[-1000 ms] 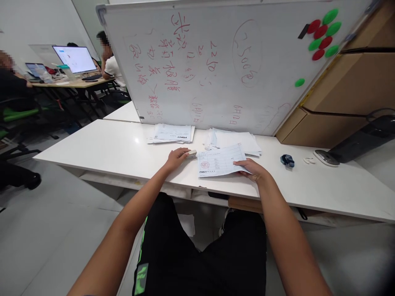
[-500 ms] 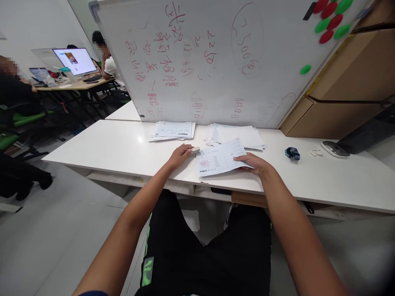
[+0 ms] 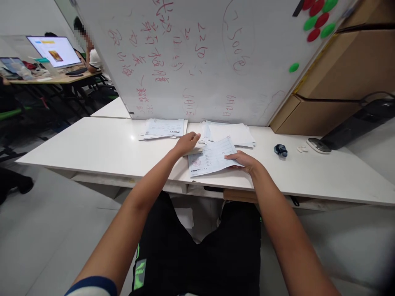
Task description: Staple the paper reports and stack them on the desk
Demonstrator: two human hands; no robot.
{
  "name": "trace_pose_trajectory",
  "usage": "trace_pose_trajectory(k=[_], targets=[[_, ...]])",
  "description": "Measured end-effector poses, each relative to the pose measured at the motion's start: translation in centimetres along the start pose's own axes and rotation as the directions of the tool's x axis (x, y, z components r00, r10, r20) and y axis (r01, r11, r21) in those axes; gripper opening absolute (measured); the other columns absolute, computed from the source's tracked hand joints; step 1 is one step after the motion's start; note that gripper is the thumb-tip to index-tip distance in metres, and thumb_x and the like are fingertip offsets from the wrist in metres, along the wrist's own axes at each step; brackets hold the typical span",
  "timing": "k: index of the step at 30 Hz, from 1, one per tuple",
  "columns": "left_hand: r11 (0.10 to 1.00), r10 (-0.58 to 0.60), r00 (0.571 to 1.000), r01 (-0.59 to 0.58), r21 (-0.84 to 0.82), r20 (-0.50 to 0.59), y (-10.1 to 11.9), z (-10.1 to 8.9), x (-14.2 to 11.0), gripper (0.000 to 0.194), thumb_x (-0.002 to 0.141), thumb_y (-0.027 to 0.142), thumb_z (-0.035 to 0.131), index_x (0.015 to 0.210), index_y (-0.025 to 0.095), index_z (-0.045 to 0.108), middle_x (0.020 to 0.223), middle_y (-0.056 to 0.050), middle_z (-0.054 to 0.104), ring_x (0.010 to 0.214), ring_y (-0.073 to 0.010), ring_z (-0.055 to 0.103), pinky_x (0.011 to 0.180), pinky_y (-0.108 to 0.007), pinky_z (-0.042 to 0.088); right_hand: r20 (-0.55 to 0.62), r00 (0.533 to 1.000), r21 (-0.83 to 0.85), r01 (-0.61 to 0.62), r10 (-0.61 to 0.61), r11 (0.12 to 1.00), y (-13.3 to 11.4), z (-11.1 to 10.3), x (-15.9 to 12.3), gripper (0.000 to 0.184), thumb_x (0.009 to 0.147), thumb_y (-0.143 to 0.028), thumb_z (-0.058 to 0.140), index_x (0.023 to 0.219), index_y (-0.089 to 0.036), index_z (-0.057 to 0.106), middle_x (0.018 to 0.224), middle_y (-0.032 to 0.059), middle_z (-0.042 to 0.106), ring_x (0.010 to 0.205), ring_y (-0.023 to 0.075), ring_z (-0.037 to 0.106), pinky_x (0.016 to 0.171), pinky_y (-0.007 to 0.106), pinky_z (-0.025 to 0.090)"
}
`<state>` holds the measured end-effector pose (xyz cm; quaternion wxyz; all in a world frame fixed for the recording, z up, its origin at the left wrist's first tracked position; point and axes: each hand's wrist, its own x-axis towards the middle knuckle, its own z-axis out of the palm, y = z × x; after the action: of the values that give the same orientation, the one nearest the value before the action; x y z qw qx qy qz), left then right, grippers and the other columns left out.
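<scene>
Pale-blue paper (image 3: 212, 157), pinched by the right hand (image 3: 243, 160) over the worktop (image 3: 86, 148), could skew if the stapler (image 3: 195, 151) at its left edge jolts beside the left hand (image 3: 186, 143), whose grip is unclear.

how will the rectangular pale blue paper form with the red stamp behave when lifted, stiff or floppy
The rectangular pale blue paper form would probably flex: it looks thin and slightly bowed. It is likely light, since the right hand pinches it at one side. Its opposite end might droop, being away from that grip.
</scene>
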<state>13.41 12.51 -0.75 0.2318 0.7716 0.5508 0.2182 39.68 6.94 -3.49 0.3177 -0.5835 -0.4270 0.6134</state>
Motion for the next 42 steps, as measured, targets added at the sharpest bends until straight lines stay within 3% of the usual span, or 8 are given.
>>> trace_pose_trajectory(k=[4,9,14,19,25,30,35,42], targets=[[0.982,0.050,0.994,-0.067,0.178,0.099,0.6,2.2,1.6,0.049,0.092,0.054,0.034,0.104,0.018,0.064,0.110,-0.011,0.066,0.094,-0.0260,0.060,0.078,-0.034,0.045,0.008,1.000,0.041,0.003,-0.004,0.999,-0.2,0.3,-0.4,0.030,0.072,-0.018,0.068,0.102,-0.016,0.068,0.112,0.0121,0.069,0.096,0.0263,0.067,0.078,0.042,0.059],[0.963,-0.090,0.995,0.078,0.256,0.033,0.2,3.0,1.8,0.044,0.092,0.050,0.035,0.098,0.018,0.064,0.098,-0.010,0.068,0.087,-0.0252,0.060,0.073,-0.034,0.045,0.041,0.999,0.020,0.030,-0.031,0.999,0.2,-0.1,0.0,0.036,0.072,-0.021,0.070,0.108,-0.017,0.067,0.115,0.0119,0.069,0.097,0.0279,0.066,0.079,0.043,0.059],[0.927,-0.058,0.998,0.063,0.370,-0.024,0.3,3.6,1.9,0.037,0.093,0.044,0.036,0.101,0.020,0.062,0.110,-0.011,0.063,0.106,-0.0290,0.053,0.085,-0.039,0.042,0.066,0.995,-0.017,0.073,-0.072,0.997,0.7,-0.6,0.4,0.037,0.074,-0.024,0.070,0.110,-0.017,0.068,0.115,0.0110,0.069,0.103,0.0277,0.064,0.088,0.043,0.055],[0.929,-0.017,0.999,0.003,0.370,0.036,0.3,3.9,2.0,0.036,0.094,0.041,0.034,0.107,0.019,0.059,0.114,-0.012,0.060,0.112,-0.0308,0.048,0.087,-0.042,0.040,0.054,0.998,-0.021,0.032,-0.031,0.999,0.8,-0.7,0.5,0.038,0.073,-0.024,0.070,0.110,-0.018,0.068,0.112,0.0109,0.070,0.103,0.0288,0.064,0.086,0.044,0.056],[0.966,0.032,0.999,-0.027,0.259,-0.015,-0.1,3.2,1.7,0.024,0.090,0.031,0.041,0.099,0.022,0.061,0.112,-0.006,0.062,0.103,-0.0239,0.054,0.080,-0.034,0.042,0.046,0.999,-0.027,0.022,-0.021,0.999,0.5,-1.0,0.8,0.031,0.073,-0.024,0.070,0.104,-0.019,0.068,0.112,0.0101,0.070,0.103,0.0268,0.064,0.079,0.039,0.058],[0.965,-0.043,0.999,0.045,0.259,-0.012,-0.2,1.8,1.0,0.019,0.084,0.027,0.046,0.094,0.023,0.062,0.109,-0.003,0.066,0.095,-0.0221,0.060,0.079,-0.034,0.043,0.014,1.000,-0.042,-0.007,0.007,0.999,0.1,-0.9,0.9,0.031,0.074,-0.025,0.070,0.104,-0.019,0.067,0.114,0.0101,0.069,0.100,0.0257,0.065,0.074,0.037,0.059],[0.877,-0.203,0.977,0.211,0.432,-0.065,-2.4,-1.2,0.1,0.013,0.073,0.023,0.055,0.081,0.019,0.064,0.104,-0.011,0.067,0.096,-0.0296,0.060,0.080,-0.039,0.043,-0.080,0.987,0.059,0.142,-0.137,0.988,0.9,-0.3,0.1,0.042,0.078,-0.033,0.069,0.118,-0.020,0.062,0.121,0.0091,0.066,0.105,0.0256,0.065,0.087,0.042,0.057],[0.925,-0.201,0.977,0.215,0.314,-0.075,-5.2,-1.7,-2.3,0.013,0.073,0.023,0.052,0.078,0.022,0.064,0.100,-0.007,0.068,0.092,-0.0271,0.060,0.073,-0.036,0.044,-0.021,0.973,0.052,0.229,-0.228,0.972,1.8,-0.4,-0.4,0.050,0.075,-0.038,0.073,0.122,-0.022,0.061,0.128,0.0060,0.062,0.116,0.0262,0.059,0.106,0.047,0.044]])
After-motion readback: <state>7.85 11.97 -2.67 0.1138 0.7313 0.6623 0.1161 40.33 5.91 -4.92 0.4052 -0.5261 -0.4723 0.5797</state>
